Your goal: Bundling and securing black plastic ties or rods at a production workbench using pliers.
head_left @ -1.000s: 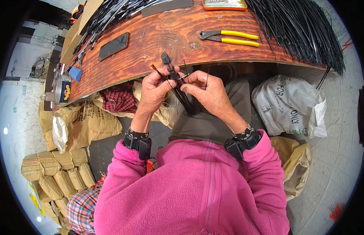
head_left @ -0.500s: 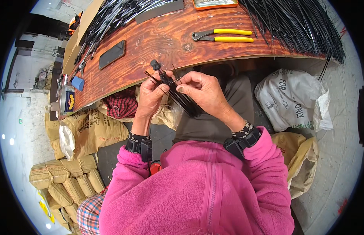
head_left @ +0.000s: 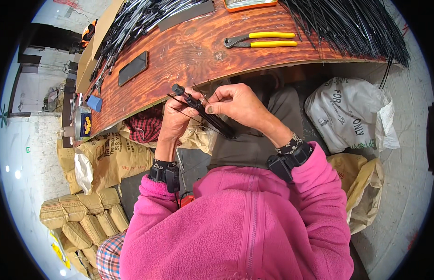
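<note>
A black folded umbrella frame (head_left: 216, 124), with a thick capped end and a bundle of thin ribs, is held in front of my lap. My left hand (head_left: 176, 117) grips it near the capped end, fingers wrapped round. Its ribs slant down to the right toward my knees, and a few thin ends stick out around my left fingers. Close beside it, my right hand (head_left: 241, 106) is closed in a pinch on a thin black rib at the frame's collar. The exact joint between the fingertips is too small to make out.
The wooden table (head_left: 189, 51) lies ahead, bearing yellow-handled end nippers (head_left: 273, 44), a phone (head_left: 133, 68), a pile of metal-and-black frames (head_left: 133, 28) and a bundle of black ribs (head_left: 352, 32). A tin (head_left: 81, 122) stands at its left edge. Sacks (head_left: 350, 116) flank my legs.
The umbrella frame's capped end has tipped slightly left and down. My right hand stays pinched beside it, with the thin ribs near its fingers at a different angle. The whole view has shifted slightly.
</note>
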Demonstrator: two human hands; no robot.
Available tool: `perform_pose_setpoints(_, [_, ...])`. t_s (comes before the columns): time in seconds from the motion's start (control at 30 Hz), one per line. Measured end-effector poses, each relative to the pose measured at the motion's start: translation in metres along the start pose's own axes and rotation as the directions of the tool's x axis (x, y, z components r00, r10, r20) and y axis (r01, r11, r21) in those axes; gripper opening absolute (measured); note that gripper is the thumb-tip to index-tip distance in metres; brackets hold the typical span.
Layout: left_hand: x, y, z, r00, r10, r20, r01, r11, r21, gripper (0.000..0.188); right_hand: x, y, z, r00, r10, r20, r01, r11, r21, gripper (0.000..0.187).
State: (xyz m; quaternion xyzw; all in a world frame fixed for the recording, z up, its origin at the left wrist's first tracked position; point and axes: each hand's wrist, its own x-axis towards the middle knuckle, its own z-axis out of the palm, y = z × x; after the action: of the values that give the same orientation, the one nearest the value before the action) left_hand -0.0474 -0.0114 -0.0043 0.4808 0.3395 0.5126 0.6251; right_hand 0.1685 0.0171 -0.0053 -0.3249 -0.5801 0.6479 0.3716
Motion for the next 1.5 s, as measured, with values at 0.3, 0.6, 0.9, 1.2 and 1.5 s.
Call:
perform_pose_setpoints(0.3, [-0.008,-0.001,-0.005,0.999,0.024,-0.04,-0.027,0.996,-0.086,0.035,-0.023,-0.008,0.035,0.854,-0.477,-0.208,0.36,0.83,-0.427,0.015])
perform_pose_setpoints(0.6, [-0.012,-0.001,-0.025,0.995,0.03,0.09,-0.002,0.956,-0.295,0.035,-0.012,-0.007,0.049,0.932,-0.313,-0.183,0.251,0.922,-0.296,0.015])
perform_pose_setpoints(0.9, [0.017,-0.007,0.014,0.981,-0.008,-0.195,-0.002,0.999,-0.052,0.029,-0.012,0.008,0.024,0.888,-0.374,-0.269,0.235,0.87,-0.433,0.016])
perform_pose_setpoints(1.2, [0.031,0.006,0.039,0.996,-0.088,-0.003,0.087,0.979,0.186,0.032,-0.018,0.021,-0.026,0.996,-0.047,-0.073,0.062,0.973,0.224,0.016])
perform_pose_setpoints(1.5, [0.037,0.005,0.039,0.999,-0.048,0.003,0.046,0.976,0.211,0.032,-0.009,0.023,-0.028,0.998,-0.025,-0.064,0.036,0.984,0.174,0.015])
